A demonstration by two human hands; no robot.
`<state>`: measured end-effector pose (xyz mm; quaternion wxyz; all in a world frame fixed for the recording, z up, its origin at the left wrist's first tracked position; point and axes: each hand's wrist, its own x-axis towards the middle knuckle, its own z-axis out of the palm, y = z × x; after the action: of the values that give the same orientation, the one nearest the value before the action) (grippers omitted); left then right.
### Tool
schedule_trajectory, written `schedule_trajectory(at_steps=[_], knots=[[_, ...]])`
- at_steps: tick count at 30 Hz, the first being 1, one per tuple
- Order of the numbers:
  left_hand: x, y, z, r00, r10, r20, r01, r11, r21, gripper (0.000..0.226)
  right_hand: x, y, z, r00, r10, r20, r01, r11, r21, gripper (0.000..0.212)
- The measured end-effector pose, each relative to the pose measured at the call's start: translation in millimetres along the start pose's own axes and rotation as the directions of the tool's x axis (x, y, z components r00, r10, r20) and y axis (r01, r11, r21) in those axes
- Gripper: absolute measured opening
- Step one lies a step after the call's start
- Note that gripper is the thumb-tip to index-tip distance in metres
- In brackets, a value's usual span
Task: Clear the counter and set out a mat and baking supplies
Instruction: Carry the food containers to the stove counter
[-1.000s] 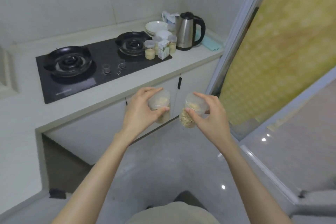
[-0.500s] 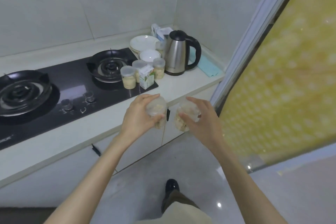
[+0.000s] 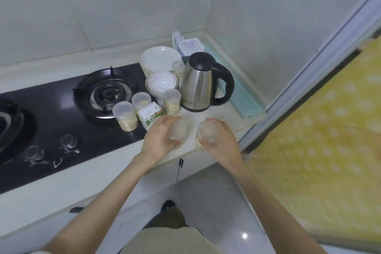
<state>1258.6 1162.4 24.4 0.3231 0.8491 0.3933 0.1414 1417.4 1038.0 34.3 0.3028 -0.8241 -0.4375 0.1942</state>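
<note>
My left hand grips a clear plastic jar of pale grain, and my right hand grips a second such jar. Both jars are over the front edge of the white counter, in front of the steel kettle. Three more lidded jars stand on the counter by the stove: one at the left, one behind it, one beside the kettle. A small green-and-white carton stands just left of my left hand.
White bowls and a larger bowl stack sit behind the jars. White boxes stand in the corner, and a teal cloth lies right of the kettle. A black gas hob fills the left; a yellow dotted curtain hangs at the right.
I have stepped closer to the counter. Both hands have carried their jars forward from over the floor to above the counter's front edge near the kettle.
</note>
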Motion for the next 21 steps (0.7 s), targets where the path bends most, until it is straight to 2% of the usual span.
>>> schedule_trajectory(at_steps=[3,8,13,16,21], knots=[[31.2,-3.6,10.7,0.999,0.003,0.038,-0.004,1.0,0.025,0.067,35.6,6.2,8.6,0.999,-0.032,0.042,0.033,0.999,-0.015,0.062],[76.8,-11.5,25.9,0.992,-0.039,0.122,0.033,0.998,0.052,0.066,88.1,11.3,22.3,0.996,-0.002,0.091,0.004,1.0,-0.016,0.059],[102.2,-21.6,32.3,0.985,-0.075,0.155,0.075,0.997,0.005,0.069,122.0,16.8,35.0,0.995,-0.035,0.091,0.038,0.999,-0.033,0.055],[104.8,-25.5,34.9,0.989,-0.025,0.147,0.021,0.999,0.028,0.067,133.2,20.7,39.8,0.996,-0.07,0.061,0.072,0.997,-0.035,0.05],[105.0,-21.3,31.5,0.988,-0.062,0.143,0.048,0.994,0.099,0.064,132.2,24.6,41.5,0.994,-0.109,0.023,0.109,0.994,-0.012,0.048]])
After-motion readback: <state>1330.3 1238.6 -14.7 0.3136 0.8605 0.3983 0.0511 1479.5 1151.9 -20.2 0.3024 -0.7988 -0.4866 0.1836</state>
